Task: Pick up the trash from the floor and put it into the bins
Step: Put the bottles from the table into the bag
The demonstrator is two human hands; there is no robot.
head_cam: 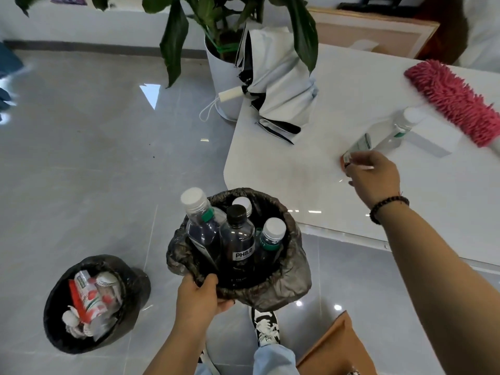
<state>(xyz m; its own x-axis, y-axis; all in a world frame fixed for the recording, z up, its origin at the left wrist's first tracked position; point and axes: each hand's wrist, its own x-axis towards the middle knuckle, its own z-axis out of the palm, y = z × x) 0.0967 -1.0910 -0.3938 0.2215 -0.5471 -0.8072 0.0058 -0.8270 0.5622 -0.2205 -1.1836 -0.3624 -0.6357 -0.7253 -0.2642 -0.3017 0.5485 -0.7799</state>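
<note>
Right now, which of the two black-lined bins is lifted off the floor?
The black-lined bin of plastic bottles, held at its rim by the left hand; the black-lined bin of cartons stands on the floor.

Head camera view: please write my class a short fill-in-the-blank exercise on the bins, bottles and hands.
1. The left hand holds the bin filled with ____.
2. The right hand reaches for a bottle lying on the ____.
3. The other bin stands on the ____.
4. The mop head on the table is ____.

Missing words: bottles; table; floor; pink

Head camera looks steeply down (close) over floor (pixel 81 158).
</note>
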